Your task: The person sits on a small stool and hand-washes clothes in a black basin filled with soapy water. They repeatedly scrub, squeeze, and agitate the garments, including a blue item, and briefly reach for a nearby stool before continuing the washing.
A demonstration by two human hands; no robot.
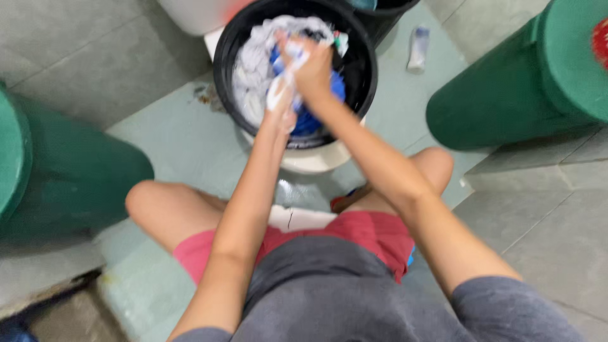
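Head view, looking down. Both hands are inside a black bucket [364, 76] full of wet laundry. The left hand [282, 104] has its fingers closed around a twisted white cloth [283, 82], which runs up from its fist. The right hand [313, 66] sits just above, fingers wrapped on the same cloth's upper end; the picture is blurred here. A blue garment [307, 120] lies under both hands, more white fabric [250, 69] to the left. The bucket stands on a white basin [316, 158] on the tiled floor [183, 136]. Green drums [519, 82] flank it; a small tube [418, 47] lies beyond.
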